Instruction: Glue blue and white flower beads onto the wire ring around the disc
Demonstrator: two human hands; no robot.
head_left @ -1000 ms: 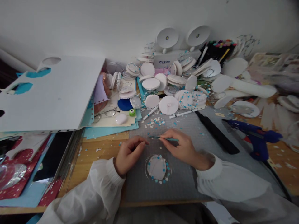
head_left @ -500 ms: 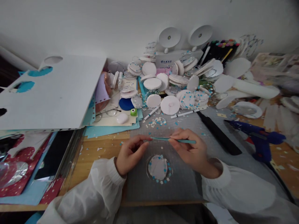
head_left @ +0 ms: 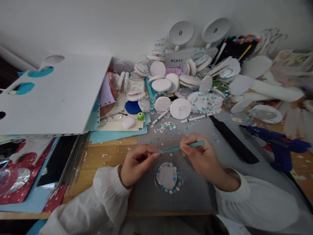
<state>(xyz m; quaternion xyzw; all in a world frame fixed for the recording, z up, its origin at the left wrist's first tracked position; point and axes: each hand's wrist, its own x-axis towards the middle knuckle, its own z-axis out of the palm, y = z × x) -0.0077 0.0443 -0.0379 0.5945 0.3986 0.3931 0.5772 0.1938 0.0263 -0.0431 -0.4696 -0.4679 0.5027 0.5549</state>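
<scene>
My right hand (head_left: 201, 155) is closed on a pair of teal tweezers (head_left: 172, 148), held nearly level with the tips pointing left. Those tips meet the fingertips of my left hand (head_left: 138, 163), whose thumb and forefinger are brought close together. Whatever lies between these fingertips is too small to make out. Below and between both hands, a round white disc (head_left: 166, 176) ringed with small blue and white flower pieces lies on the grey cutting mat (head_left: 195, 202). A loose scatter of such flower pieces (head_left: 163, 127) lies farther back on the mat.
Many white discs and flower-strung wire rings (head_left: 181, 108) are heaped at the back. To the right lie a black flat case (head_left: 234, 140) and a blue glue gun (head_left: 274, 137). A large white board (head_left: 58, 94) covers stacked papers at left, with glasses (head_left: 116, 115) beside it.
The tweezers have tilted, their back end now higher and their tips lower at my left fingertips. My view has shifted slightly.
</scene>
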